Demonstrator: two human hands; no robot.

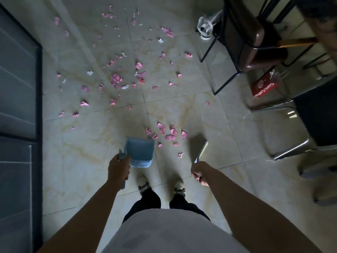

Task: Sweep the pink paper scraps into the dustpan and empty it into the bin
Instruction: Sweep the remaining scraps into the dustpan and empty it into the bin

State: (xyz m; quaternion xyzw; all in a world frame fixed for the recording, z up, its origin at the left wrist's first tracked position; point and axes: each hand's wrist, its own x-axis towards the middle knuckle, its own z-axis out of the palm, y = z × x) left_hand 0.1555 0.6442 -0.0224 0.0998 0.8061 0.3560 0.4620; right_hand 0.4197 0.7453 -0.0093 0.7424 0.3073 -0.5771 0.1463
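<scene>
While pink paper scraps (116,79) lie scattered across the tiled floor (91,139), you stand over a near cluster with your left hand (118,168) gripping the handle of the blue dustpan (139,152) and your right hand (199,172) closed around the broom (197,146), whose head is blurred beside those scraps. Sweeping looks barely begun; the pan appears empty. Next, the broom should draw the nearest scraps toward the pan's mouth. A red bag (265,84) under the chairs reads "Cotti Coffee", partly cut off. No bin can be identified with certainty.
</scene>
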